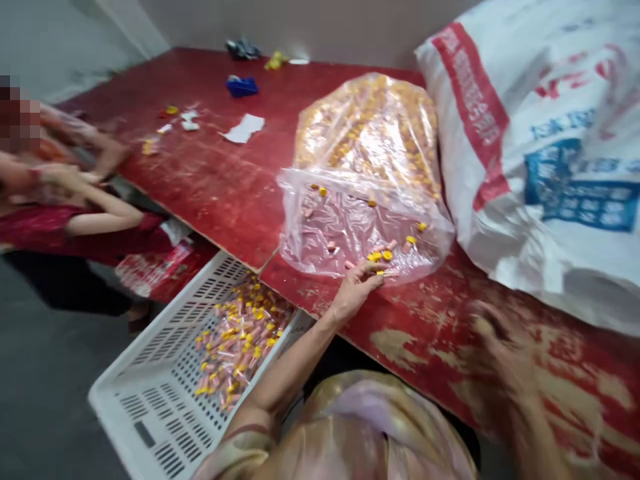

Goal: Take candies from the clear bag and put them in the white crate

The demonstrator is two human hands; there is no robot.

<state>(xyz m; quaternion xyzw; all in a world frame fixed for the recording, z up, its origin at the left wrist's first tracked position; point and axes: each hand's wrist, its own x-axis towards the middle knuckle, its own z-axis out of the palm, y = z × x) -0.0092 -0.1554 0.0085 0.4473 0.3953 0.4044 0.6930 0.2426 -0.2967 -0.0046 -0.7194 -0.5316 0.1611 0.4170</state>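
My left hand reaches to the mouth of a clear plastic bag lying on the red table. Its fingers pinch a few small pink tubes with yellow caps at the bag's opening. The bag is full of the same yellow-capped tubes. My right hand is blurred over the table's worn front part, right of the bag, and whether it holds anything cannot be made out.
A white slotted crate below the table edge holds several capped tubes. A big white woven sack lies at the right. Another person sits at the left. Paper scraps and a blue object lie farther back.
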